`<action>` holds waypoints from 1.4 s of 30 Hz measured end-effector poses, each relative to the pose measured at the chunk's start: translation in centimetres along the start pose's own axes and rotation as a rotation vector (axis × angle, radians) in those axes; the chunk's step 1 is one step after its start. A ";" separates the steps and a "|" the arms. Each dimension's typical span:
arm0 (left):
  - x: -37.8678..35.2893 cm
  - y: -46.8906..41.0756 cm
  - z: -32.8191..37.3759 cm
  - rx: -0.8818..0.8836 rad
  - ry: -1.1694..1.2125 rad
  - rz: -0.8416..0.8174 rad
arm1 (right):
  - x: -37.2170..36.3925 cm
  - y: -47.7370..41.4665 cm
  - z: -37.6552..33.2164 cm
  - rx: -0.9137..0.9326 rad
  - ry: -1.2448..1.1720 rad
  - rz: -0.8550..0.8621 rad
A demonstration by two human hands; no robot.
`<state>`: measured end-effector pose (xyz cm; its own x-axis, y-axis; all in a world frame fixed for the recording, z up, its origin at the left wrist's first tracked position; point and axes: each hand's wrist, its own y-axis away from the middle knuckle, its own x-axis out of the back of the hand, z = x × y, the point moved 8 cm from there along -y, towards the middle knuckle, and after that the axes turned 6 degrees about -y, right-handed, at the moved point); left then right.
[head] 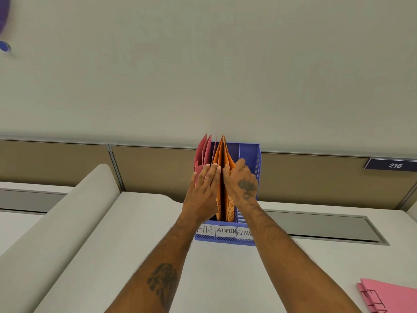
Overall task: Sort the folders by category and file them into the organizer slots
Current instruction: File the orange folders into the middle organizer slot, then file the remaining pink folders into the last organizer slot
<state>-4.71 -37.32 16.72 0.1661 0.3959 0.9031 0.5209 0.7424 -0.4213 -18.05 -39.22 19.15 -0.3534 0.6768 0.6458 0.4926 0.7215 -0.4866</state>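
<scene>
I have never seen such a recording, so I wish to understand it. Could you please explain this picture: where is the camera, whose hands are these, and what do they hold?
There is no machine here. The single camera sits on a person's head and looks forward and down, so you see that person's own arms. On the white desk stands a blue organizer with slots labelled HR, ADMIN and FINA (the rest is covered). In the HR slot stand red folders, in ADMIN orange folders. The left hand lies with straight fingers against the folders. The right hand grips the orange folders. At the lower right, pink folders lie on the desk.
</scene>
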 end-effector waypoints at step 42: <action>-1.5 15.1 10.2 0.007 0.081 -0.192 | 12.2 20.4 14.9 0.096 0.367 -0.456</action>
<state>-5.62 -21.26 8.16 0.1308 0.2023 0.9705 0.5441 0.8037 -0.2409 -24.16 -14.11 8.36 -0.2058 0.2133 0.9551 0.2753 0.9492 -0.1526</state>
